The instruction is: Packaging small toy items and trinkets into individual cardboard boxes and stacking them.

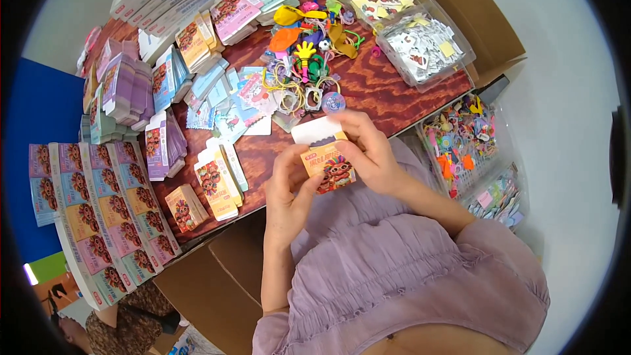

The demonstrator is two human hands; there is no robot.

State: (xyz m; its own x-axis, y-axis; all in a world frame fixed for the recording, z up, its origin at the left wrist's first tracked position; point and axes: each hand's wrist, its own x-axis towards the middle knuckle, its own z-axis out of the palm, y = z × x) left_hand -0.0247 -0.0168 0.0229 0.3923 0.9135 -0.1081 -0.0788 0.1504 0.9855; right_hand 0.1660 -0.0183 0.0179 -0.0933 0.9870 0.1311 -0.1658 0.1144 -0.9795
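Observation:
Between my two hands, above my lap at the table's edge, is a small yellow-orange card box (330,165) printed with a colourful-haired cartoon figure. Its white top flap stands up, and a dark gap shows at the opening. My left hand (288,187) grips the box's left side, thumb on the printed front. My right hand (367,151) holds the right side near the top, thumb on the front and fingers by the flap. What lies inside the box cannot be made out. Beyond it, a heap of small toys and hair ties (305,52) lies on the table.
Stacks of flat boxes (121,92) stand on the left of the red-brown patterned table (374,102). Clear bins (427,46) with small packets sit at the far right; a lower bin (463,138) holds trinkets. Filled display trays (105,210) lean at the left. Another person (128,319) is at lower left.

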